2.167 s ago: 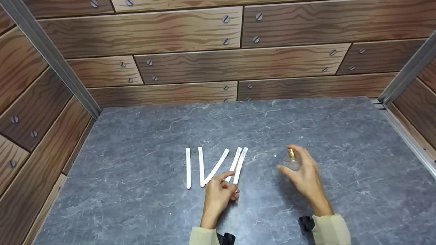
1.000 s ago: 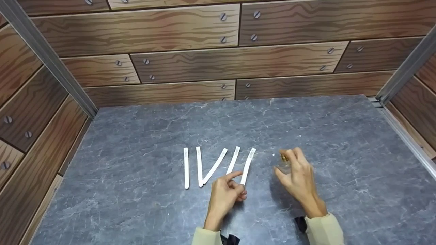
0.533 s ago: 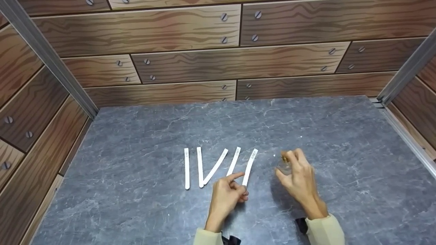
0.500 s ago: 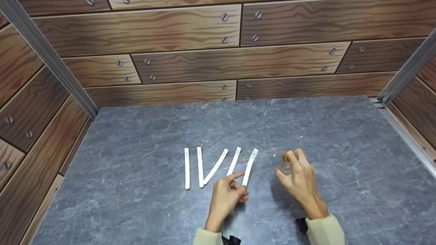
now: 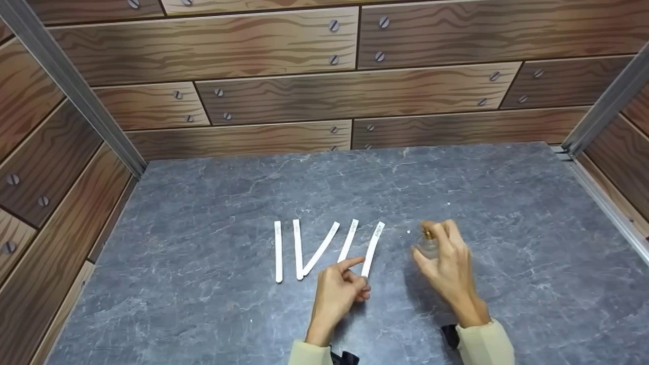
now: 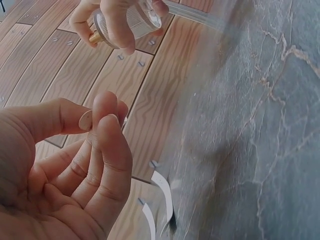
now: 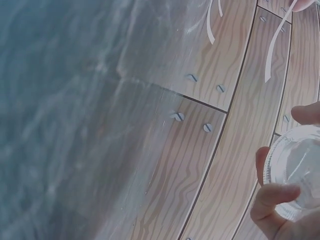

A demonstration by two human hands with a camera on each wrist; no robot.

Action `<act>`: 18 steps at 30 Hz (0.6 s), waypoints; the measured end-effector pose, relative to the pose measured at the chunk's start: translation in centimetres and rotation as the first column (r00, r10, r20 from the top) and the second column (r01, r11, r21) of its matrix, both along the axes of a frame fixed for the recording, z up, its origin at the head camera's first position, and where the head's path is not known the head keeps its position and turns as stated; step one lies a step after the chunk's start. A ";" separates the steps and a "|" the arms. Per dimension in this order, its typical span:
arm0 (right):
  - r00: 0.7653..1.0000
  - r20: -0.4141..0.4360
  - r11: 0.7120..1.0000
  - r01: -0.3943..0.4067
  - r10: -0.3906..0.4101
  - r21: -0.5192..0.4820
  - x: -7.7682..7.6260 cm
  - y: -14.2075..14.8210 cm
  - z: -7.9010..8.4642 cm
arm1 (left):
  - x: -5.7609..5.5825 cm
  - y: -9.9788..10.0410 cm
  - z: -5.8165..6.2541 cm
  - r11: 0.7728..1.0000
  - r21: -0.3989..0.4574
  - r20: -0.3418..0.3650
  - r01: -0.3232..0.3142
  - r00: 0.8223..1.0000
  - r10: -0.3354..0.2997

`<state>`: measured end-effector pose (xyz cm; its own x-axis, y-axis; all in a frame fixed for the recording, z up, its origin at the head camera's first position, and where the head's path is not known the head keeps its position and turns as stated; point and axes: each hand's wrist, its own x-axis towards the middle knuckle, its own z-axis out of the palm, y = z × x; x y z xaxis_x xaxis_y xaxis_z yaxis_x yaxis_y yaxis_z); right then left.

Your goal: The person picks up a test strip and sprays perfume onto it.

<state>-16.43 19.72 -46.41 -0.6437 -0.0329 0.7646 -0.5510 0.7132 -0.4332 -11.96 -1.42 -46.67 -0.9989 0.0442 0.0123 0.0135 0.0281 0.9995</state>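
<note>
My left hand (image 5: 337, 289) pinches the rounded end of a white paper test strip (image 5: 374, 248) between thumb and fingers. The strip slants up and away, with small dark print at its far end. To the right, my right hand (image 5: 451, 268) holds a clear glass perfume bottle (image 5: 428, 247) with a gold-coloured spray nozzle. Its index finger is at the nozzle, and the thumb is on the near side of the bottle. A gap separates bottle and strip. In the right wrist view, the round glass base (image 7: 300, 170) shows between the fingers.
Several more white strips lie on the grey marbled tabletop (image 5: 203, 304) left of the held one; two meet in a V, including a slanted strip (image 5: 322, 248). Wood-patterned panels (image 5: 284, 101) enclose the back and sides. Tiny white specks dot the surface.
The left hand has moved right, taking its strip away from the neighbouring one. The right hand and bottle came left, then shifted slightly back to the right.
</note>
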 end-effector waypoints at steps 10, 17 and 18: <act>1.000 -0.016 1.000 0.006 -0.007 -0.017 0.1 0.2 0.2 | 0.0 0.0 0.1 1.000 0.005 0.002 -0.004 1.000 0.004; 1.000 -0.026 1.000 -0.003 0.002 -0.006 0.0 0.1 0.1 | -0.1 -0.1 0.1 1.000 0.008 0.009 -0.007 1.000 0.007; 1.000 -0.026 1.000 -0.005 0.005 -0.004 0.0 0.1 0.1 | -0.1 -0.1 0.1 1.000 0.008 0.012 -0.008 1.000 0.008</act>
<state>-16.39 19.82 -46.32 -0.6235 -0.0329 0.7811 -0.5657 0.7086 -0.4217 -12.02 -1.52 -46.59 -0.9993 0.0363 0.0007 0.0014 0.0200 0.9998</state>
